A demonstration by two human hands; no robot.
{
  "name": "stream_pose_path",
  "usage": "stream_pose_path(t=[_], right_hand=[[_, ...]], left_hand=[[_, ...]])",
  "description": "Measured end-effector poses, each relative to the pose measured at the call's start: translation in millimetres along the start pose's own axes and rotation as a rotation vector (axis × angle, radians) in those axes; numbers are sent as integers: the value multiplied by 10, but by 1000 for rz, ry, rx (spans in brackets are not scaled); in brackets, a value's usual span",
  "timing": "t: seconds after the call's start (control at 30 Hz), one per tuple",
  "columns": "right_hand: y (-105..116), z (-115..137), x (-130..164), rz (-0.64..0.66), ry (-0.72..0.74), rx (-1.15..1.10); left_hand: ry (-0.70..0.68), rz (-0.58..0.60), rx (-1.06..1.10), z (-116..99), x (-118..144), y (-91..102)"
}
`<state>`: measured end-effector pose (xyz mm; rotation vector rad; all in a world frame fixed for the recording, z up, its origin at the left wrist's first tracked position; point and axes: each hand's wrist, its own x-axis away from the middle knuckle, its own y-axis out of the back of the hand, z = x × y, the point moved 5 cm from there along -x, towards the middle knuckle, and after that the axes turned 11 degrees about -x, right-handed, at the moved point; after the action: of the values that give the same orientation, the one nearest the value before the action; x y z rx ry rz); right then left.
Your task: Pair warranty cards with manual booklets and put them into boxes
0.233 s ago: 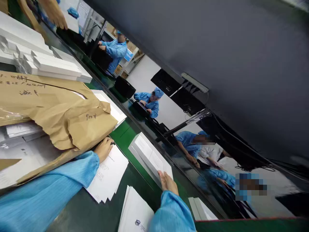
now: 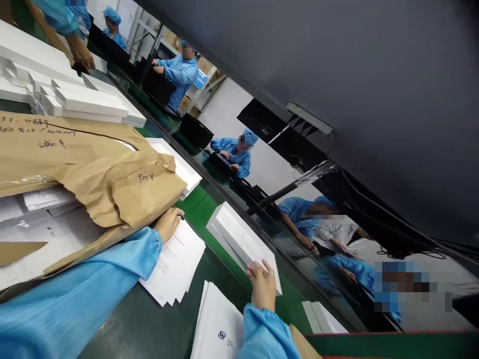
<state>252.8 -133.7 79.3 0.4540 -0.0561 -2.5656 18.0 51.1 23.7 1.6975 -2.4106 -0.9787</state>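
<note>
white box [image 2: 239, 239] lies flat on the green counter [image 2: 194, 204], long axis running from near right toward far left. right hand [image 2: 263, 285] now curls its grip over the near end. left hand [image 2: 168, 223] presses fingertips on white leaflet stack [image 2: 175, 267]. torn brown paper wrapping [image 2: 93, 169] crowds the left; open counter lies between box and leaflets.

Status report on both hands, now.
Left hand flat on white leaflets. Right hand gripping white box. Brown paper wrapping beside left hand.
</note>
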Motion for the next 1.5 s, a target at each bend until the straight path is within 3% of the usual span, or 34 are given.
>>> stream_pose_path(t=[0.03,0.1,0.23,0.27,0.37,0.5,0.97,1.17,1.5], right_hand=[[-112,7,168,40,-15,17],[-462,53,600,306,-3,170],[-1044,220,1530,739,318,531],[-1108,224,1678,773,364,627],[-1133,188,1851,753,427,872],[-1036,128,1813,729,441,971],[-974,100,1822,632,430,839],[-986,80,1837,606,399,770],[-948,68,1832,596,376,656]], left_hand=[[-1,18,-10,-4,-11,10],[1,49,-35,-7,-18,24],[36,107,-103,24,35,29],[56,122,-119,39,53,32],[117,173,-150,72,85,62],[129,231,-131,46,68,144],[100,308,-74,26,21,197],[142,282,-39,75,23,185],[270,345,293,79,4,105]])
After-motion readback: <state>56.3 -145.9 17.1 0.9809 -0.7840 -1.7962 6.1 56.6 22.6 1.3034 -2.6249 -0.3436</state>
